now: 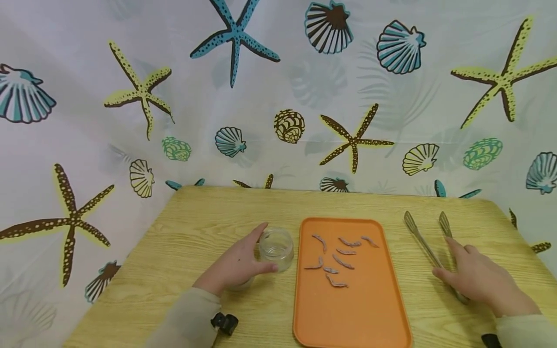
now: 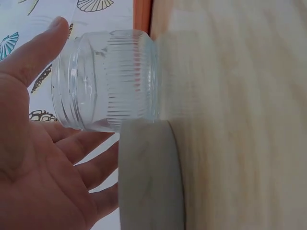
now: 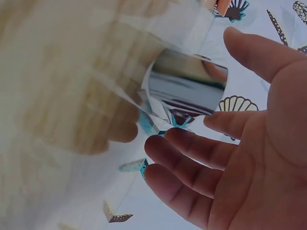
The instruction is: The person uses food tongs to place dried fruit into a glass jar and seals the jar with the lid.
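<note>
A clear glass jar [image 1: 278,249] stands upright and lidless on the table, just left of the orange tray [image 1: 352,314]. My left hand [image 1: 239,263] is spread beside it. In the left wrist view the thumb [image 2: 45,48] overlaps the jar's [image 2: 105,81] rim, and the fingers extend behind it. A pale round disc [image 2: 148,177] lies flat near the jar, mostly hidden under the hand in the head view. My right hand [image 1: 483,278] hovers over metal tongs [image 1: 424,244] right of the tray, fingers loosely bent in the right wrist view. Their shiny handle end [image 3: 187,81] shows close by the fingertips.
Several small greyish, wrinkled strips [image 1: 344,262] lie scattered over the tray's far half. The wooden table [image 1: 226,208] ends against a white curtain [image 1: 261,106] printed with shells and starfish, which also runs along both sides.
</note>
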